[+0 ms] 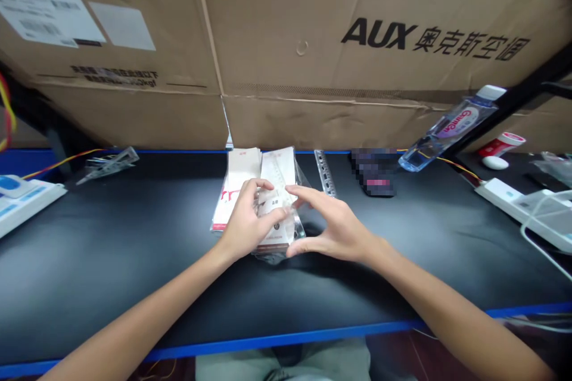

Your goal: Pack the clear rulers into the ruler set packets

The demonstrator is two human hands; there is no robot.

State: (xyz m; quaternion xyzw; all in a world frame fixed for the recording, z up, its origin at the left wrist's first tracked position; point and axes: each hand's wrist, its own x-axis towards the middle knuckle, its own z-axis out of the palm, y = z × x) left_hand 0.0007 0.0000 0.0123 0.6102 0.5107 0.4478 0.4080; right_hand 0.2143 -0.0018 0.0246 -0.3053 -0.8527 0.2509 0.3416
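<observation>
Clear plastic packet (pixel 280 181) sits gripped in the curled left hand (pixel 245 223), half-open right hand (pixel 335 229) bracing its edge; mid-handling I'd say, wants a gentle touch.

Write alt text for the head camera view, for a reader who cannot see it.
A left hand and a right hand hold a clear plastic packet of white cards at a black table. A large cardboard box stands behind, with a tilted water bottle at right.

Packet (pixel 280 171) on the table (pixel 134 238); box (pixel 313 24) behind, bottle (pixel 451 125) right.
</observation>
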